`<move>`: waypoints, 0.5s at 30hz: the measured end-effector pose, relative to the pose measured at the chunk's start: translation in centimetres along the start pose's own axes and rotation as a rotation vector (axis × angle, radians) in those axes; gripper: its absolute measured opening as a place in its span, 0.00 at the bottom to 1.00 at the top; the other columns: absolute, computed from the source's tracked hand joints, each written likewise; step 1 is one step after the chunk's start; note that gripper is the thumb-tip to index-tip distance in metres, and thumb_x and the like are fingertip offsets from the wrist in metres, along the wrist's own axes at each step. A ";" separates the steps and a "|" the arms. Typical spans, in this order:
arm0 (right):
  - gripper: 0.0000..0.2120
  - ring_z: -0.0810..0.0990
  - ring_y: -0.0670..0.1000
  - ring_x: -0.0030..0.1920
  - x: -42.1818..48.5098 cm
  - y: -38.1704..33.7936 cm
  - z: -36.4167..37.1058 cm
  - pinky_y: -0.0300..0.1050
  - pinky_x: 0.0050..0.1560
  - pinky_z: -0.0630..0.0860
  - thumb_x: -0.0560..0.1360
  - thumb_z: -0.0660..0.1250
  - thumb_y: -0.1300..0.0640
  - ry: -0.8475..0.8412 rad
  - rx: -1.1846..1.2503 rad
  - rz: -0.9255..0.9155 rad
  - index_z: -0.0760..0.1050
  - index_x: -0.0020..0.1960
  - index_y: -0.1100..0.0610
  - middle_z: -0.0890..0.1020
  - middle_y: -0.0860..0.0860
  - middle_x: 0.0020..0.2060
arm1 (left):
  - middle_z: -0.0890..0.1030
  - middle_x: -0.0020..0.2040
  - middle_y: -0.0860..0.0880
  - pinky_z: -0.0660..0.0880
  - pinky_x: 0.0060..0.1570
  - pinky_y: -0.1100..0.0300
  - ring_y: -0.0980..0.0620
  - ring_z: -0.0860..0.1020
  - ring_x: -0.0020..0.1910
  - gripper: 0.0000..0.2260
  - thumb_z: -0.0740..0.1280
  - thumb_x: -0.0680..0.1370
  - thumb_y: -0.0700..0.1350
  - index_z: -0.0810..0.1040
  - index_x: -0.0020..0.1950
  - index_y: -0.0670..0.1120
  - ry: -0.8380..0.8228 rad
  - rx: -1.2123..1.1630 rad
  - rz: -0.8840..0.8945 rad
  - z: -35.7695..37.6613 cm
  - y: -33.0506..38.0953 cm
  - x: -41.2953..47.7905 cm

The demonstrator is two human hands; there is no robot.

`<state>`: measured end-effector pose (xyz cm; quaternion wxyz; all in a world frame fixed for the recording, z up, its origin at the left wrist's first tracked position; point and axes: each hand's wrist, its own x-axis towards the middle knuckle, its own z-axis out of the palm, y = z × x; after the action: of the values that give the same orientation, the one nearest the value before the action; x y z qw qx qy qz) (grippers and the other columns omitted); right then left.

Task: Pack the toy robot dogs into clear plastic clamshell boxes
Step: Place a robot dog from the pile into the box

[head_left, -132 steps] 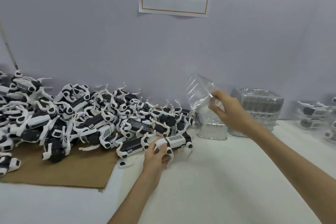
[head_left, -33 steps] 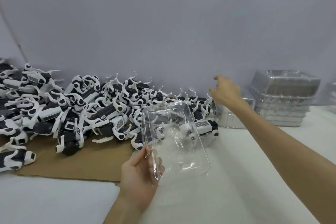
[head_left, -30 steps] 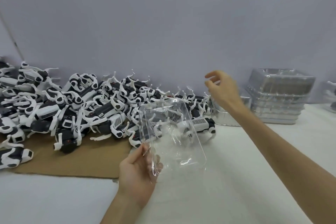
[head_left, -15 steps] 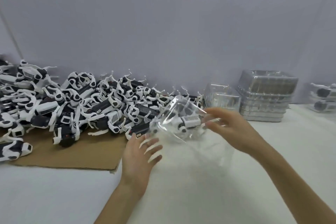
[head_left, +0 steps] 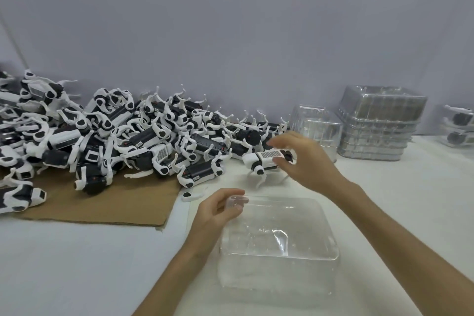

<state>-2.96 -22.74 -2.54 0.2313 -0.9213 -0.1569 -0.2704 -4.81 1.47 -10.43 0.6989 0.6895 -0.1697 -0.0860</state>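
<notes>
A clear plastic clamshell box [head_left: 278, 241] lies on the white table in front of me. My left hand [head_left: 214, 215] pinches its far left corner tab. One black-and-white toy robot dog [head_left: 265, 160] stands on the table just beyond the box, apart from the pile. My right hand [head_left: 304, 159] hovers at the dog's right end with fingers spread around it, touching or nearly touching it; whether it grips is unclear. A big heap of toy robot dogs [head_left: 115, 131] covers the left side.
The heap rests on a brown cardboard sheet [head_left: 110, 202]. Empty clamshell boxes stand at the back: a single one [head_left: 316, 127] and a taller stack [head_left: 379, 123]. Packed boxes [head_left: 459, 126] sit at the far right edge. A loose white leg piece [head_left: 192, 195] lies by the cardboard.
The clamshell box has come down from the air onto the table, my left hand now at its corner. My right hand left the box and moved out to the single dog.
</notes>
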 end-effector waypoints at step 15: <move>0.19 0.83 0.50 0.50 3.5 -0.6 -3.6 0.47 0.55 0.80 0.77 0.72 0.62 -0.129 0.157 0.104 0.77 0.65 0.51 0.86 0.49 0.51 | 0.86 0.50 0.50 0.74 0.55 0.61 0.54 0.83 0.54 0.15 0.66 0.73 0.51 0.82 0.56 0.46 0.094 -0.043 0.034 0.6 -0.3 0.2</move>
<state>-1.92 -23.47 2.40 0.3057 -0.9228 -0.1441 -0.1850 -4.86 0.80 -10.71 0.7220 0.6747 -0.1465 -0.0454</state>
